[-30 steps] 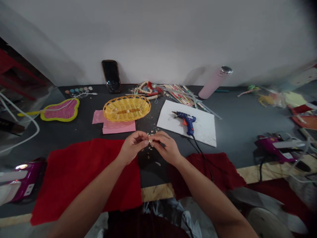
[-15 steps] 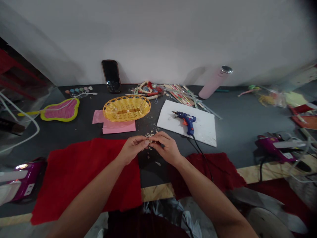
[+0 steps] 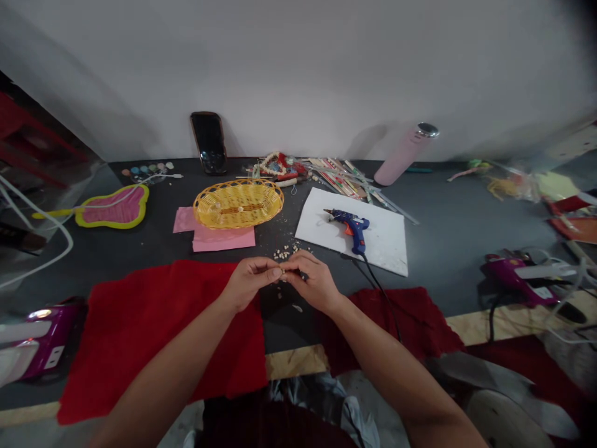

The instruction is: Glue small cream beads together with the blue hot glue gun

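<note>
My left hand (image 3: 252, 279) and my right hand (image 3: 313, 278) meet fingertip to fingertip over the dark table. Both are closed in a pinch; a tiny pale piece may sit between the tips, too small to name. Just beyond and beneath the fingers lie several small cream-coloured bits (image 3: 282, 254), like short beads or cut pieces. A yellow woven basket (image 3: 237, 205) stands past my left hand on pink paper (image 3: 224, 241). Past my right hand, a blue glue gun (image 3: 355, 230) lies on a white board (image 3: 387, 254).
Red cloth (image 3: 172, 330) covers the table's left front, with darker red cloth (image 3: 420, 320) at right. A phone (image 3: 209, 143) leans on the wall. Thin sticks (image 3: 338, 177) and a pink bottle (image 3: 405, 155) are at the back. The glue gun's cable (image 3: 380, 286) runs beside my right forearm.
The two hands' fingertips have drawn closer together, and the right fingers have shifted slightly down. More of the pale bits behind them now shows. The rest looks the same.
</note>
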{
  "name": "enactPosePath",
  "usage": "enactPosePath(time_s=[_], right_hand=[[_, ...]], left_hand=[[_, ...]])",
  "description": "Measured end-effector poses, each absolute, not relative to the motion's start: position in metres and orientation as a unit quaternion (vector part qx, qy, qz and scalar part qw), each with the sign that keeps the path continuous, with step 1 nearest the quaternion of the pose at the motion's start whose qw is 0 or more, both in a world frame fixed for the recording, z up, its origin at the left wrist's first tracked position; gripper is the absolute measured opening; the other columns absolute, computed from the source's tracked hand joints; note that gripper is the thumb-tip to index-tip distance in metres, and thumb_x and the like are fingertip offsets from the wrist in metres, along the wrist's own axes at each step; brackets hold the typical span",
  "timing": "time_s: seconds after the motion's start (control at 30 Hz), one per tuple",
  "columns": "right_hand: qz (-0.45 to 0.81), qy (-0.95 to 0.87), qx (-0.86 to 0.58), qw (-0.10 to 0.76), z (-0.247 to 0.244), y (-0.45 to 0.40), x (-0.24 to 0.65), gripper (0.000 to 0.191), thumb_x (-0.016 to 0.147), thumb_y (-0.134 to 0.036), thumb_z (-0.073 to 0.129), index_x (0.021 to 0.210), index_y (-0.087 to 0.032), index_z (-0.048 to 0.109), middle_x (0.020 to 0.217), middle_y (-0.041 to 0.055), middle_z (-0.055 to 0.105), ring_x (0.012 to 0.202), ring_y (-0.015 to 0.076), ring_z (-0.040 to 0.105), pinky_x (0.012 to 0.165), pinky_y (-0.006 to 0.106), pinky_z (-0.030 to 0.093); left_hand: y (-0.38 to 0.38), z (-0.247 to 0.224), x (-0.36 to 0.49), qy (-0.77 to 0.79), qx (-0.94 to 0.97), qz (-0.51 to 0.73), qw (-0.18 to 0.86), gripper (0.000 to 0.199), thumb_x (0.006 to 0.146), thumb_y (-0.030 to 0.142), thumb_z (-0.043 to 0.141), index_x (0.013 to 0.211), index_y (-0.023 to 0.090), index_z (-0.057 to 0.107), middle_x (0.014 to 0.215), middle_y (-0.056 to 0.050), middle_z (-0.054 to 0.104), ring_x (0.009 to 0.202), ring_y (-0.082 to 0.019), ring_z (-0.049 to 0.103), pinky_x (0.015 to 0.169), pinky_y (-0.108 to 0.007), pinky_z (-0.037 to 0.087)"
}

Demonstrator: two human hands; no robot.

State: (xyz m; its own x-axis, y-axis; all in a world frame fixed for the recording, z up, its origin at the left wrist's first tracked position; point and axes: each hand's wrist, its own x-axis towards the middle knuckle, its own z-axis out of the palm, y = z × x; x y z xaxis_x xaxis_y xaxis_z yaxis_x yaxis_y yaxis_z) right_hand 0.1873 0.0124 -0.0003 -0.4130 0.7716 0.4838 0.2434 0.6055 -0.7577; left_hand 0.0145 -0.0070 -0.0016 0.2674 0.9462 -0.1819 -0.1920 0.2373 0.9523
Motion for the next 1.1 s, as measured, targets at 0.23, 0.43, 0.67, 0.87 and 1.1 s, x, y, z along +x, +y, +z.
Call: enactPosePath(time_s=[0.23,0.43,0.67,0.87,1.1], right_hand=[[0.286,-0.783,-0.316,0.454,0.0029,0.0132,0.189,0.011,0.081,-0.02,0.063,0.092,-0.022,0.065,0.081,0.0038,0.063,0.076,0.0145,0.059,0.069,0.028,0.051],[0.274,-0.79,-0.318,0.447,0.0033,0.0136,0.1904,0.012,0.082,-0.02,0.061,0.093,-0.024,0.065,0.082,0.0038,0.063,0.077,0.0151,0.059,0.069,0.029,0.052],[0.289,-0.788,-0.321,0.438,-0.0003,0.0139,0.1912,0.024,0.081,-0.024,0.063,0.105,-0.025,0.061,0.087,0.0048,0.061,0.081,0.0164,0.058,0.07,0.03,0.052],[0.302,-0.785,-0.328,0.431,-0.0012,0.0145,0.1897,0.031,0.083,-0.021,0.06,0.113,-0.025,0.057,0.088,0.0055,0.061,0.082,0.0167,0.057,0.069,0.03,0.051],[0.314,-0.757,-0.369,0.438,-0.0014,0.0132,0.1917,0.011,0.086,-0.02,0.052,0.093,-0.022,0.061,0.084,0.0037,0.061,0.08,0.0156,0.057,0.073,0.03,0.046]], left_hand=[[-0.0065,-0.0008,0.0129,0.417,0.408,0.425,0.692,0.018,0.072,0.031,0.07,0.078,0.015,0.071,0.071,-0.003,0.066,0.067,-0.01,0.056,0.067,-0.023,0.041],[-0.0072,0.002,0.0125,0.407,0.386,0.425,0.71,0.016,0.067,0.024,0.074,0.081,0.017,0.072,0.077,-0.002,0.068,0.069,-0.01,0.058,0.07,-0.023,0.043],[-0.0045,0.0008,0.015,0.416,0.385,0.435,0.7,0.016,0.072,0.027,0.07,0.084,0.017,0.072,0.076,-0.002,0.067,0.068,-0.008,0.057,0.066,-0.02,0.042],[-0.0042,-0.0012,0.0132,0.417,0.386,0.444,0.693,0.02,0.072,0.031,0.069,0.085,0.015,0.072,0.078,-0.004,0.067,0.069,-0.011,0.058,0.068,-0.023,0.044],[-0.0024,-0.0048,0.0139,0.442,0.412,0.454,0.655,0.022,0.072,0.033,0.069,0.088,0.018,0.071,0.083,-0.003,0.068,0.07,-0.011,0.057,0.07,-0.024,0.045]])
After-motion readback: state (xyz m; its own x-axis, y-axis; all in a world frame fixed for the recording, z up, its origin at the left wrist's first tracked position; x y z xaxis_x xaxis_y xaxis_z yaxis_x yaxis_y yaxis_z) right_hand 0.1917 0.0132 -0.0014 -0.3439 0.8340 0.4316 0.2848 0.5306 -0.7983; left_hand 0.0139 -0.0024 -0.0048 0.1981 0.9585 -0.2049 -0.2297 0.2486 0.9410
